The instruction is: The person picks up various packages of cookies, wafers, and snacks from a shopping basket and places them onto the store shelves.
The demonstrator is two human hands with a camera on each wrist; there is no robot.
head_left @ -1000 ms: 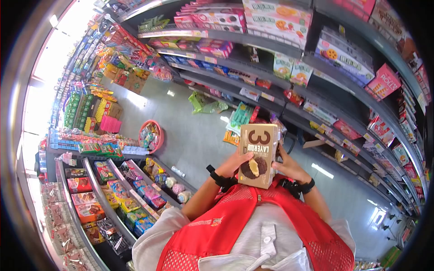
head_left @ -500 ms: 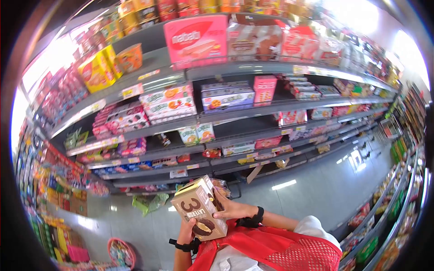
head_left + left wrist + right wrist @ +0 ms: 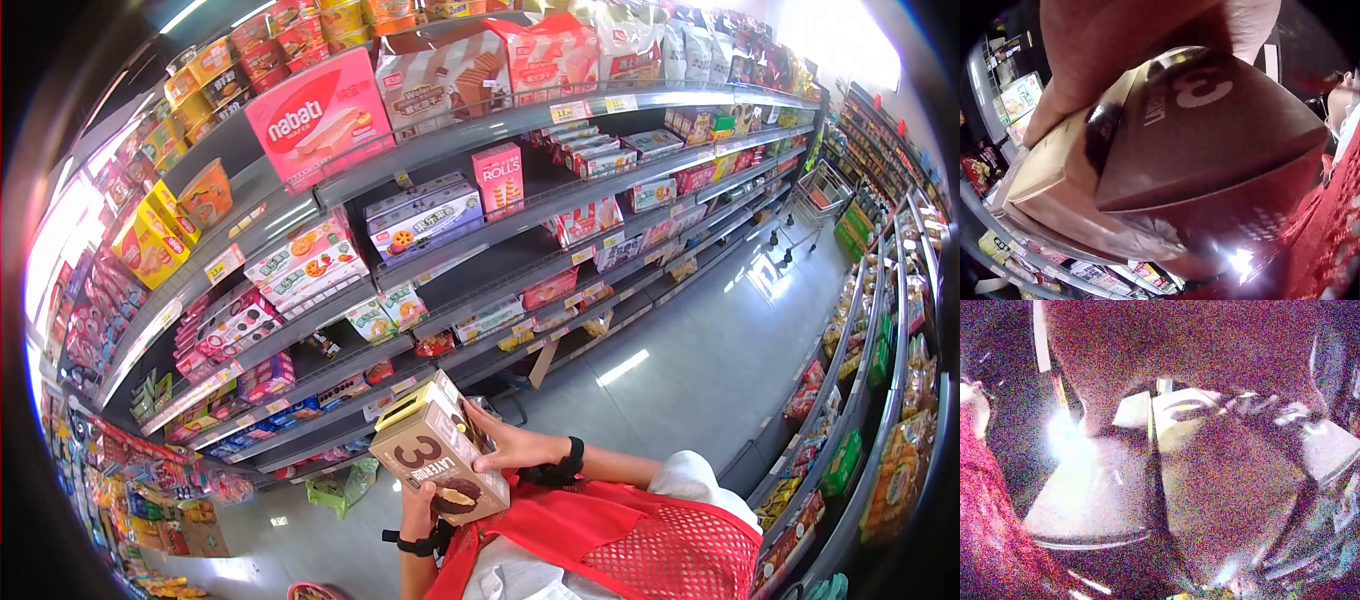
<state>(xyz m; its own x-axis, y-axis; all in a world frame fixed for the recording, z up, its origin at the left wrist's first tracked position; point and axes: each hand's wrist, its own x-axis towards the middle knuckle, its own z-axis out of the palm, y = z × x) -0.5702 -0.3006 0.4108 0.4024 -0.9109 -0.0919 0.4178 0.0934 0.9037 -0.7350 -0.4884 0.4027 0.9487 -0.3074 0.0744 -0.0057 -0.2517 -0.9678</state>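
Both hands hold brown snack boxes (image 3: 432, 462) against the chest in the head view. The front one is printed "3 LAYER" with a picture of a dark-coated round cake. At its lower left is my left hand (image 3: 418, 508), its thumb on the front face. My right hand (image 3: 512, 442) grips the right side, its thumb at the front edge and fingers reaching over behind. In the left wrist view, a lighter tan box (image 3: 1054, 165) lies alongside the dark "3" box (image 3: 1210, 131). The right wrist view is grainy; the hand (image 3: 1185, 350) spans the box tops.
A long shelf unit (image 3: 470, 240) ahead carries snacks, including a pink nabati box (image 3: 318, 118) and a purple biscuit box (image 3: 424, 215). Another shelf row (image 3: 850, 420) lines the right. A shopping cart (image 3: 822, 192) stands in the far aisle. Green plastic (image 3: 342, 488) lies on the floor (image 3: 660, 390).
The head view has swung right to face the shelf unit. The boxes have turned and tilted, showing their top end, while both hands keep hold. The last half second shows little hand movement.
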